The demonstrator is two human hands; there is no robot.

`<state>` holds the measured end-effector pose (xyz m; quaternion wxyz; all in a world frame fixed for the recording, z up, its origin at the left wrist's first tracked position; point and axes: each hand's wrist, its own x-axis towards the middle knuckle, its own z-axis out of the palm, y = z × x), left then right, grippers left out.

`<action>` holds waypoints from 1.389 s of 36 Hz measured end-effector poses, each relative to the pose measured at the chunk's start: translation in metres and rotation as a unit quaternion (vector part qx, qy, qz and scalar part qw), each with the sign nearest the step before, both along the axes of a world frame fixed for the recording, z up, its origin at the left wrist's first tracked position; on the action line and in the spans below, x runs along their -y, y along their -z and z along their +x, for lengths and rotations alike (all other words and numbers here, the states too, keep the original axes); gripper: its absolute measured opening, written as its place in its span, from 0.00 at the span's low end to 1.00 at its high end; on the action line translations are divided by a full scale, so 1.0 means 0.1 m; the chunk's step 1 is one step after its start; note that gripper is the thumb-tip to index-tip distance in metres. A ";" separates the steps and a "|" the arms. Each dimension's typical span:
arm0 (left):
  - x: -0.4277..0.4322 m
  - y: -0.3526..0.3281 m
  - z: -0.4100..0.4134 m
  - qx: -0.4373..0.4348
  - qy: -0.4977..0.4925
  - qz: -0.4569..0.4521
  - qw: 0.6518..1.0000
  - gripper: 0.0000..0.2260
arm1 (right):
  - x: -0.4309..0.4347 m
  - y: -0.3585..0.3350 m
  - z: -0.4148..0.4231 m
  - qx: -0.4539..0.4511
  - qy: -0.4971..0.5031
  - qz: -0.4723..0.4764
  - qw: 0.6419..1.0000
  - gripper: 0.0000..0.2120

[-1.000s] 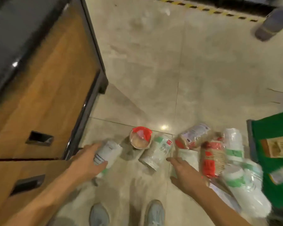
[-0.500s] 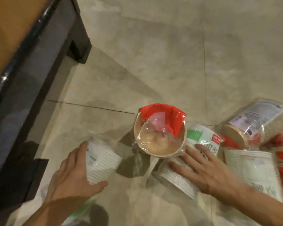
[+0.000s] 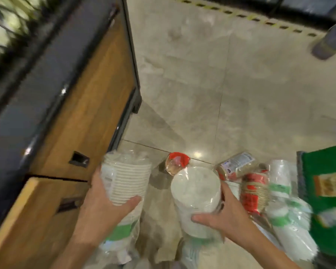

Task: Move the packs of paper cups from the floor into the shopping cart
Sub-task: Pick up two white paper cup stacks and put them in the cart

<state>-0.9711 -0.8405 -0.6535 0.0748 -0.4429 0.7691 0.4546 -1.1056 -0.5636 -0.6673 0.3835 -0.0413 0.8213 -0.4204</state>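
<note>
My left hand (image 3: 103, 204) grips a white ribbed pack of paper cups (image 3: 126, 179), lifted off the floor. My right hand (image 3: 223, 216) grips a second white cup pack (image 3: 195, 193), also raised, its round end facing me. On the floor lie a brown bowl pack with a red label (image 3: 176, 163), a brown pack with a printed label (image 3: 238, 167), a red-and-brown cup pack (image 3: 254, 193) and white cup packs with green bands (image 3: 281, 191). At the right edge stands the green shopping cart (image 3: 326, 191), only partly in view.
A wooden cabinet with a dark top (image 3: 81, 113) runs along the left. The grey tiled floor (image 3: 231, 94) stretches ahead to a yellow-black striped line (image 3: 241, 15). A grey object (image 3: 330, 41) sits at the far right top.
Both hands closed round their cup packs and lifted them off the floor. The view rose and pulled back from the pile.
</note>
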 end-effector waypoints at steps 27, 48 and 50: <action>-1.09 -5.10 3.09 -0.263 -0.461 -0.223 0.818 0.47 | 2.00 -5.50 1.67 -0.084 -0.422 -0.208 0.879 0.44; -4.37 -5.20 7.65 -0.176 -0.798 -0.320 0.480 0.43 | 1.26 -5.34 7.59 -0.085 -0.795 -0.245 0.548 0.43; -4.76 -5.09 8.00 -0.173 -0.821 -0.311 0.447 0.44 | 0.91 -5.39 8.10 -0.080 -0.814 -0.264 0.511 0.43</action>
